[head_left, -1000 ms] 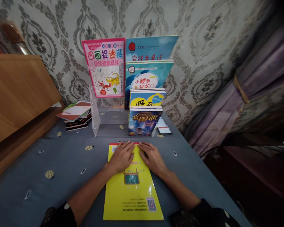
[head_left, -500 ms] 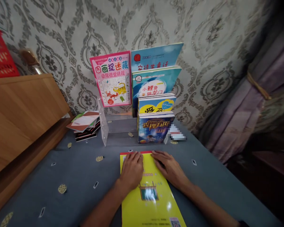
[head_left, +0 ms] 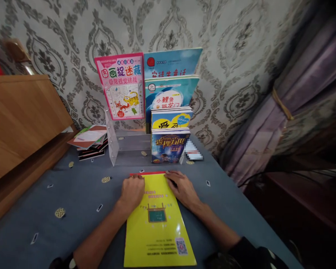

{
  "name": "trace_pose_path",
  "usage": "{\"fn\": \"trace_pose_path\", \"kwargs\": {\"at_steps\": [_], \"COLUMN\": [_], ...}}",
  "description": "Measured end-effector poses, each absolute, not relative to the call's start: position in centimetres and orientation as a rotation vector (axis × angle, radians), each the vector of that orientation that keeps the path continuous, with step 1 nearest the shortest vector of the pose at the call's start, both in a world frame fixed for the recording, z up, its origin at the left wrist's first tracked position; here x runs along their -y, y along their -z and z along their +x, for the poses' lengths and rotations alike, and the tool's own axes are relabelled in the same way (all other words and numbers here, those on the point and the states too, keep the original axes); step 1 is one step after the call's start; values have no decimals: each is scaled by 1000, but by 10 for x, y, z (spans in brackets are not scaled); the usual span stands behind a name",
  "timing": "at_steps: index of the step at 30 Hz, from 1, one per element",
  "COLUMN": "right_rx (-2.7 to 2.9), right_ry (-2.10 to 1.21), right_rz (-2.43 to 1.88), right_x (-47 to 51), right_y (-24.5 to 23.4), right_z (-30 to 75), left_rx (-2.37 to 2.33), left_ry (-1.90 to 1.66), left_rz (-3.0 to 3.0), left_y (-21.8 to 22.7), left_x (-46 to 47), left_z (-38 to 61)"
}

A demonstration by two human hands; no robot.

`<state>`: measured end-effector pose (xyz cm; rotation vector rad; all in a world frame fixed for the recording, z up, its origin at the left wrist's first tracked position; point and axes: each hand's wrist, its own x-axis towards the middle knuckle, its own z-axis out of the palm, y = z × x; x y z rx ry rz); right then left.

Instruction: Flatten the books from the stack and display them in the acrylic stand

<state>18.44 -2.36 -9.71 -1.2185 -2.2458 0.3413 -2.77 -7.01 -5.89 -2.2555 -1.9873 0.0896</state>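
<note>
A yellow book (head_left: 156,233) with a red top edge lies on the grey-blue cloth in front of me, showing a chalkboard picture and a QR code. My left hand (head_left: 132,191) has its fingers curled over the upper left corner of the book. At the upper right corner, my right hand (head_left: 183,188) grips the edge with bent fingers; the thumb is partly hidden. Beyond the book stands a clear book stand (head_left: 112,144). It holds a pink picture book (head_left: 123,87) on the left and stacked rows of books on the right, with a dark blue book (head_left: 168,148) in front.
A loose pile of books (head_left: 91,138) lies left of the stand, beside a wooden cabinet (head_left: 25,123). A blurred-out white item (head_left: 193,150) sits right of the stand. Patterned wallpaper rises behind, and a tied curtain (head_left: 266,127) hangs at the right.
My left hand has shifted from the top of the yellow book to its upper left corner, with fingers more curled. The right hand stays at its corner. The whole view has shifted slightly.
</note>
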Motion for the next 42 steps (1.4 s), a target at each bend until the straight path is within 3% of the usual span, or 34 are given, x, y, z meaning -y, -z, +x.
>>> {"fn": "trace_pose_path", "kwargs": {"at_steps": [13,34,42], "right_rx": [2102,2058,2021], "right_ry": [-471,-557,-557], "right_rz": [-1211,-1184,-1205], "right_x": [20,15,10], "right_y": [98,97,101], "right_z": [185,191,192], "left_rx": [1957,1675,1528], "left_ry": [-131,376,420], "left_rz": [-2242,-2453,-2631], "left_y": [57,81,84], "left_x": [71,64,56], "left_z": [-28,-37,-30]}}
